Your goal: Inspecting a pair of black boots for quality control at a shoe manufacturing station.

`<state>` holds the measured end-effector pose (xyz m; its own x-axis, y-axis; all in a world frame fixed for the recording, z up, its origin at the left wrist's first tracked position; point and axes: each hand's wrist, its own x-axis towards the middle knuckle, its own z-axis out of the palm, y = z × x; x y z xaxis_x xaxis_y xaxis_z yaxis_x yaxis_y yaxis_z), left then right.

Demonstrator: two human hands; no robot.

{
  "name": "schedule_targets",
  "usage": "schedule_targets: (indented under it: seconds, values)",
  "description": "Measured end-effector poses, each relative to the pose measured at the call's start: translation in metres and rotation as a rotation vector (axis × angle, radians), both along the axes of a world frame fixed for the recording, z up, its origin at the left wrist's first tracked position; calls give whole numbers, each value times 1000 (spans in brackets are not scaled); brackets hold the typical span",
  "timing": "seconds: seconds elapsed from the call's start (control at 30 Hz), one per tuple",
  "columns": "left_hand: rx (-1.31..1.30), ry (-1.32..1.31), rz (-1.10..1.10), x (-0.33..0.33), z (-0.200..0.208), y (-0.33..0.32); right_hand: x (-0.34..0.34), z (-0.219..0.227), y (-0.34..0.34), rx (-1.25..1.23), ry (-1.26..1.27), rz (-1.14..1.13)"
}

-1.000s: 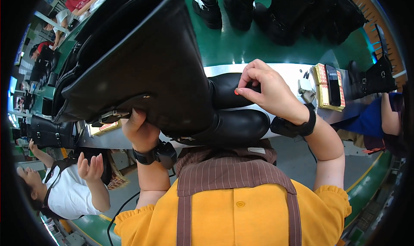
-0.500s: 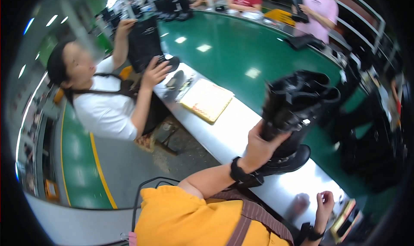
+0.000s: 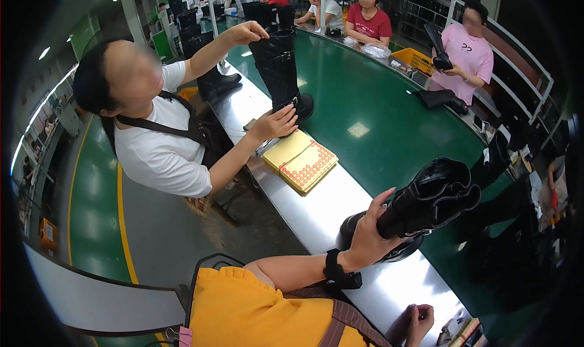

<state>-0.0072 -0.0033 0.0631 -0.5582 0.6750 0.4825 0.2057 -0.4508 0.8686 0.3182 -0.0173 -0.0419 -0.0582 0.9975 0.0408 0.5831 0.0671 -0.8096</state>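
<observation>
In my left hand [image 3: 368, 240], whose wrist carries a black band, is a pair of black leather boots [image 3: 420, 207] with buckled straps. The fingers wrap round the shafts from the left, and the open tops tilt up to the right. The feet are partly hidden behind the hand, low over the metal bench. My right hand [image 3: 420, 322] is near the bench's front right, apart from the boots, with thumb and fingertips pinched together. Whatever may be between them cannot be made out. Small items lie beside it.
At left, a co-worker in white [image 3: 164, 143] holds up a tall black boot [image 3: 277, 73]. A rubber-banded stack of yellow cards [image 3: 298, 164] lies on the metal bench [image 3: 334, 210]. Beyond runs a green conveyor [image 3: 340, 97]. A person in pink [image 3: 468, 55] holds another boot; dark boots crowd the right.
My left hand has lowered the boots and tilted their tops to the right. My right hand has moved down and left in view. The co-worker's boot has swung right, over the bench.
</observation>
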Motion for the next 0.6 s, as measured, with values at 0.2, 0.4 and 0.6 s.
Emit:
schedule_targets:
  seconds: [0.2, 0.4, 0.6]
  values:
    - [-135, 47, 5, -3, -7, -2, 2, 5, -10, -174, 105, -35]
    - [-3, 108, 40, -6, -6, -3, -6, 13, -10, -148, -67, 27]
    - [27, 115, 4, -12, -1, -5, -9, 9, -11, -106, -93, 31]
